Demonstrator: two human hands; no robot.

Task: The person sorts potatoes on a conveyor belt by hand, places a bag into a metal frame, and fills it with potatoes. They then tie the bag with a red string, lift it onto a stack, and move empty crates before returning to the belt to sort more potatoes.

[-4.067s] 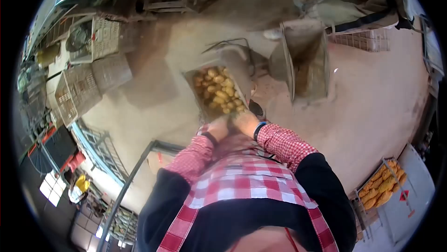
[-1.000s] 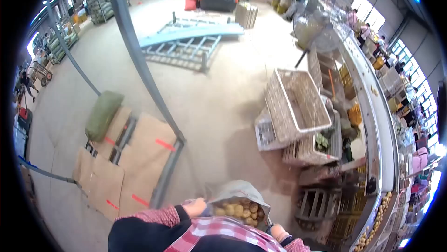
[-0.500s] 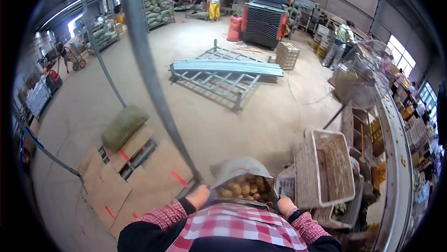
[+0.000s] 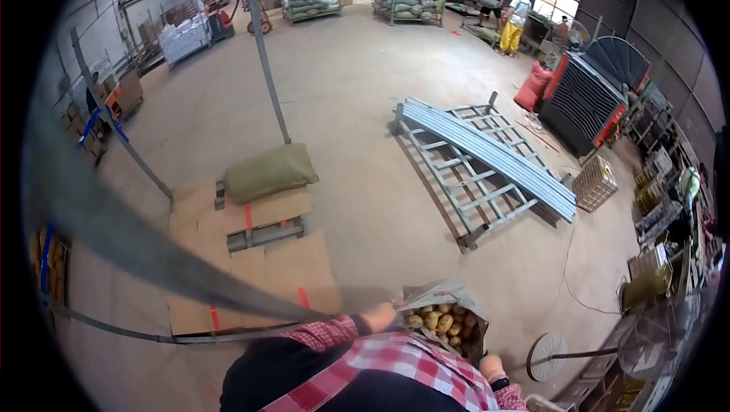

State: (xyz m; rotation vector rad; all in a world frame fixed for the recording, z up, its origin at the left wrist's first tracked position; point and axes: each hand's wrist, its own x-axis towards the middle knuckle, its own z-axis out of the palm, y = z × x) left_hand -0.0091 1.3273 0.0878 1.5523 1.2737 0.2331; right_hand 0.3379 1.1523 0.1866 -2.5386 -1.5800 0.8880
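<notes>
An open-mouthed sack (image 4: 456, 294) full of round, yellowish-brown produce that looks like potatoes (image 4: 441, 321) is held right in front of my body. My left hand (image 4: 382, 316) is closed on the left edge of its mouth. At the lower right edge, my right hand (image 4: 493, 367) grips the rim too. Most of the sack's body below the mouth is hidden. To my left, a filled green sack (image 4: 272, 172) lies on its side at the far end of a cardboard-covered rack base (image 4: 285, 267).
A metal post (image 4: 175, 260) rises close by on my left. Ahead lies a steel frame (image 4: 479, 210) carrying long metal bars (image 4: 490, 153). A plastic crate (image 4: 595, 184), a large fan unit (image 4: 585, 96) and a round stand base (image 4: 546, 357) are to the right. People stand at the back.
My view has swung left, so the cardboard-covered base and steel frame appear further right. Both hands have kept hold of the sack. The crates by my right side have left view.
</notes>
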